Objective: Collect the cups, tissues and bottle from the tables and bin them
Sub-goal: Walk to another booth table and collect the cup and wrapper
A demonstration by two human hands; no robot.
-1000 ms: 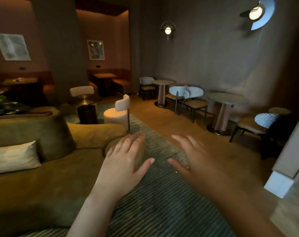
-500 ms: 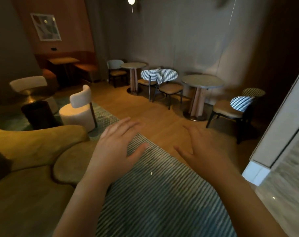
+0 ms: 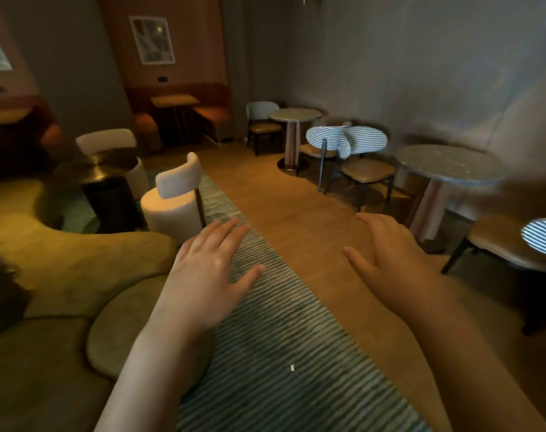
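Tables (image 3: 446, 165) have slid rightward; left hand (image 3: 209, 272), right hand (image 3: 393, 260) spread empty, flanking the rug (image 3: 281, 353) edge.

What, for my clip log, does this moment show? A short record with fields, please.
place: dim lounge seating area
left hand: open, palm down, holding nothing
right hand: open, palm down, holding nothing
underfoot: striped rug beside wooden floor
nearest round table: ahead on the right
task litter: none made out in this view
small white scrap: on the rug
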